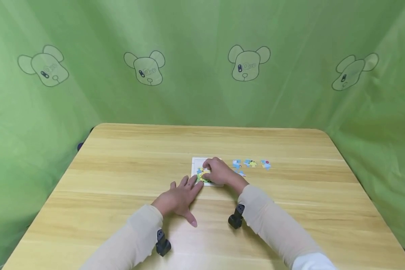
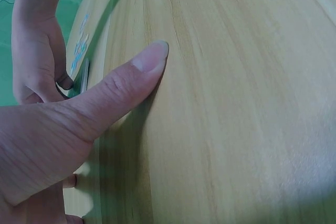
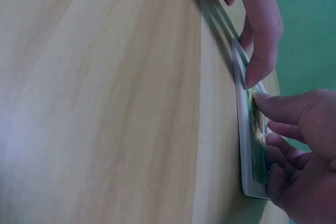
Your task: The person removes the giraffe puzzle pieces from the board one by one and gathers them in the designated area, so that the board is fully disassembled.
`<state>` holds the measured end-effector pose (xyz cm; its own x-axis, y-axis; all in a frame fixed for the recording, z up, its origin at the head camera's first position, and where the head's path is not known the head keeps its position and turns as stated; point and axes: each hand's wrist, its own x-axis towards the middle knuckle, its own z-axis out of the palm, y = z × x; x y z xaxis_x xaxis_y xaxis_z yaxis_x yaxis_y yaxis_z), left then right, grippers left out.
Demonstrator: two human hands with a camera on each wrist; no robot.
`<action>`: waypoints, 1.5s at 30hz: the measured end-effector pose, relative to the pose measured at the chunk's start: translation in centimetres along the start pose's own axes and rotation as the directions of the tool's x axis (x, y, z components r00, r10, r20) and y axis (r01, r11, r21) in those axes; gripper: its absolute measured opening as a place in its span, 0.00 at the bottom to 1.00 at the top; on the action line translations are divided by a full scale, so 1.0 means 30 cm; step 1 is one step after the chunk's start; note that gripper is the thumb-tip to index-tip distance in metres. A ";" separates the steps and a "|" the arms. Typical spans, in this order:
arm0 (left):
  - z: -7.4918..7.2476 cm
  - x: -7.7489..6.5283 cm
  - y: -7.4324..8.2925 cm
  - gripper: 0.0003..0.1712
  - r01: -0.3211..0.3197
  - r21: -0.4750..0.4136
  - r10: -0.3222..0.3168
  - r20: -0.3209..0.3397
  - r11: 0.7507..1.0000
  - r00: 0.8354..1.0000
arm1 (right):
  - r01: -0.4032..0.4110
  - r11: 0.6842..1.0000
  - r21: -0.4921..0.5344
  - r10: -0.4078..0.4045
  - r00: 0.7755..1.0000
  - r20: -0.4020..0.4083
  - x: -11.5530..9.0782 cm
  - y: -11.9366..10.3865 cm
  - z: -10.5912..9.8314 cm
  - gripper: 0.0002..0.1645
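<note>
Your left hand (image 1: 177, 198) lies flat on the table (image 1: 121, 176), fingers straight, tips touching the near-left corner of the puzzle tray (image 1: 196, 164) and gripping nothing. On the tray itself, your right hand (image 1: 219, 173) curls over the fitted pieces, fingertips pressing a piece down; whether it pinches it, I can't tell. Right of the tray, loose pieces (image 1: 251, 163) wait in a row. Press off-centre and the tray may slide or tip, popping fitted pieces loose.
</note>
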<state>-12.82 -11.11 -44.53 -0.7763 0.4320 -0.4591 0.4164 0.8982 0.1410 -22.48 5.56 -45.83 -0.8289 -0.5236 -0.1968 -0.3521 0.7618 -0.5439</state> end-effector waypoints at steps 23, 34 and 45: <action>-0.002 -0.005 -0.003 0.75 0.008 -0.024 -0.008 -0.009 1.000 1.000 | -0.016 0.993 0.114 0.019 1.000 -0.022 0.002 0.003 0.003 0.23; -0.002 -0.005 -0.006 0.76 0.007 -0.035 -0.007 0.001 0.999 1.000 | -0.034 0.990 0.139 0.043 0.997 -0.067 -0.017 0.032 0.000 0.15; 0.003 -0.001 0.001 0.76 -0.005 -0.045 0.005 0.000 0.999 1.000 | -0.099 0.974 0.205 0.116 0.991 -0.072 -0.074 0.075 -0.030 0.16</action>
<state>-12.74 -11.11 -44.60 -0.7738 0.4368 -0.4587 0.3990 0.8986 0.1826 -21.84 8.79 -45.89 -0.8930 -0.4033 -0.1995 -0.1717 0.7152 -0.6775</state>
